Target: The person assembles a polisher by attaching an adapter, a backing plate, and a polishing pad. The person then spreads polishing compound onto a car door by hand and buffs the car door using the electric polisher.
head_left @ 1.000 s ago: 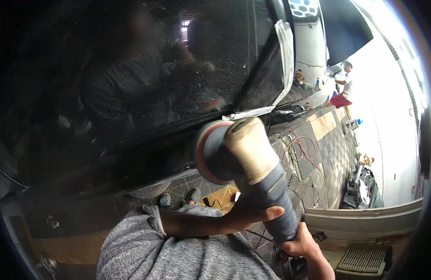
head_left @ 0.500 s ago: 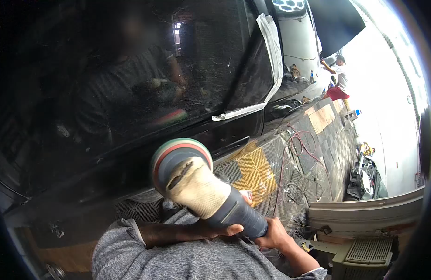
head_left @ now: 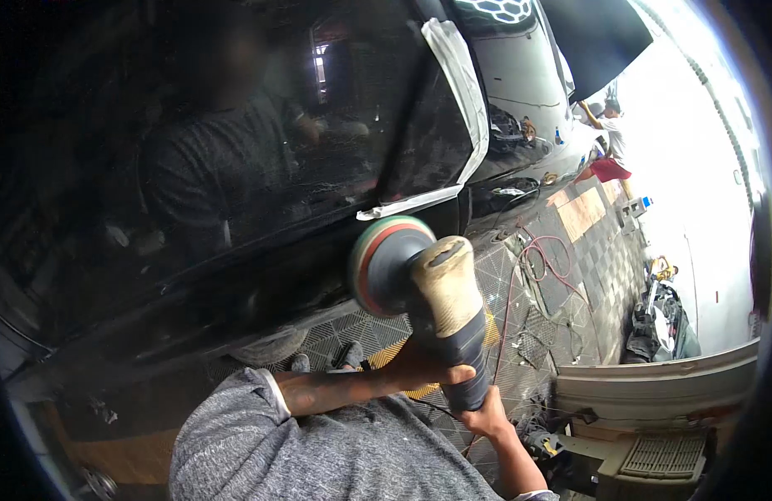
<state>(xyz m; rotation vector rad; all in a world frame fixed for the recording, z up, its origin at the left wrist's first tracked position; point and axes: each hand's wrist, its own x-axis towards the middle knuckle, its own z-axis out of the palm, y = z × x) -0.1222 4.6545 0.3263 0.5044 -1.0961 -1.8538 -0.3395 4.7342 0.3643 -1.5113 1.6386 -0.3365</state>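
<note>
A rotary polisher [head_left: 463, 351] with a tan cover round its head is held in both hands. My left hand [head_left: 440, 367] wraps the dark body from the left, its thumb on top. Lower down, my right hand [head_left: 486, 413] grips the rear end. The round pad [head_left: 390, 263], edged in red and green, faces the glossy black car panel [head_left: 235, 275], close to the lower end of the white masking tape [head_left: 465, 108]. Whether the pad touches the panel I cannot tell.
Patterned floor tiles [head_left: 599, 284] lie to the right, with a red hose [head_left: 532, 250] across them. Another person [head_left: 611, 138] in a white top and red shorts is by the car's far end. At the lower right are a green crate [head_left: 665, 455] and a pile of items [head_left: 661, 326].
Both hands have moved the polisher to the right, and its pad is now higher, nearer the tape end. The tool's body stands more upright in view. The camera view has shifted slightly.
</note>
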